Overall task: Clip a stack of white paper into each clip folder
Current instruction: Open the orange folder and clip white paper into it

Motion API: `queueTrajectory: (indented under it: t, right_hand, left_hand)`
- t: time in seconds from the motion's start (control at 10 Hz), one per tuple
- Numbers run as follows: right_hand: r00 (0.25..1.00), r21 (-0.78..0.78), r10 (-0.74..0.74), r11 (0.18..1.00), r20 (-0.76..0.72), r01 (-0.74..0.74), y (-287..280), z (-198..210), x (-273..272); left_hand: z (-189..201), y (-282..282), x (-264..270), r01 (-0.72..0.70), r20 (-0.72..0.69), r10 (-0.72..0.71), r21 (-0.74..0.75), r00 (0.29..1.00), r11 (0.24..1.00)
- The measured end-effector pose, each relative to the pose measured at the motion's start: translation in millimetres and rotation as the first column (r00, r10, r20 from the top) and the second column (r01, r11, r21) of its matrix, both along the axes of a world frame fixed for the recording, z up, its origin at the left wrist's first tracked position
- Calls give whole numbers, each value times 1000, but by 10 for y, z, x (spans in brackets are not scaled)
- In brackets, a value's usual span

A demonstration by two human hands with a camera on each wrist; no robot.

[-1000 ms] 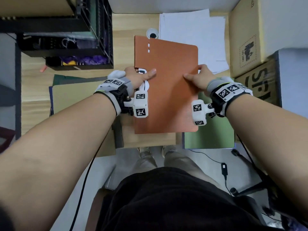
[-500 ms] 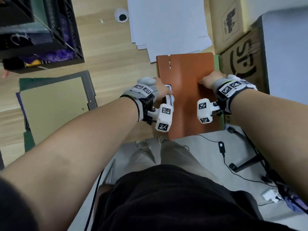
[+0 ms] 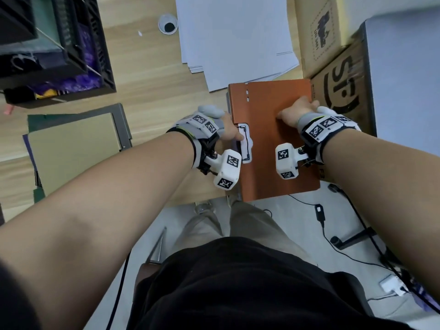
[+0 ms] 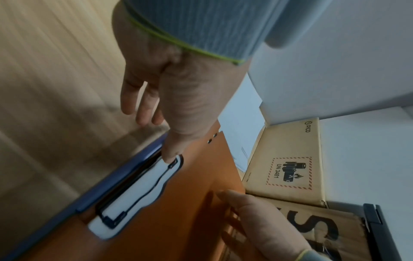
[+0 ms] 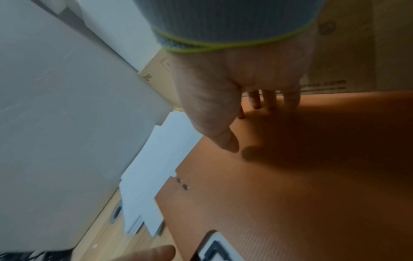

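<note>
A closed orange clip folder (image 3: 273,151) lies flat at the desk's right side, on top of a blue folder (image 4: 111,176), with its near end past the desk's front edge. My left hand (image 3: 228,132) is at the orange folder's left edge. Its thumb touches the white clip plate (image 4: 138,190), and its fingers (image 4: 138,109) hang loose beside the edge. My right hand (image 3: 295,113) rests on the folder's right part, fingertips (image 5: 270,104) on the cover near the far edge, thumb just above it. A loose stack of white paper (image 3: 235,36) lies behind the folder.
Two cardboard boxes (image 3: 319,32) (image 3: 342,91) stand against the folder's right side. An olive folder (image 3: 71,148) lies on other folders at the left. A black crate (image 3: 59,44) fills the back left. A cable grommet (image 3: 168,23) sits left of the paper.
Both hands have carried the orange folder from the middle of the desk to the right and set it down beside the boxes. Their grip on its edges has loosened.
</note>
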State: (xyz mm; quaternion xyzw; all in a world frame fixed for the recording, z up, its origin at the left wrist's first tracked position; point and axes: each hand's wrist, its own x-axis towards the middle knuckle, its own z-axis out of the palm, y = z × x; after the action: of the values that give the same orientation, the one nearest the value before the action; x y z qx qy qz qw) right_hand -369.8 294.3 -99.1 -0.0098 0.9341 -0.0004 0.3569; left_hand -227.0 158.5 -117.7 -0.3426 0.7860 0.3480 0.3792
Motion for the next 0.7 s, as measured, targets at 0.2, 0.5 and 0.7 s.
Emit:
queueTrajectory:
  t: [0.2,0.5,0.7]
  right_hand:
    - [973,-321,228,920,-25,-224,-450,337,155]
    - [843,-564,533,718,69,-408,-1481,631,1102]
    - [696,-548,686,673,211,-497,-1910,463,1888]
  left_hand:
    - [277,-459,198,-39,-109,14,-226,994,973]
    - [385,-1285,1248,-305,-87,295,-384,951,871]
    - [273,-1554,2562,-396,4,447,-455,894,797]
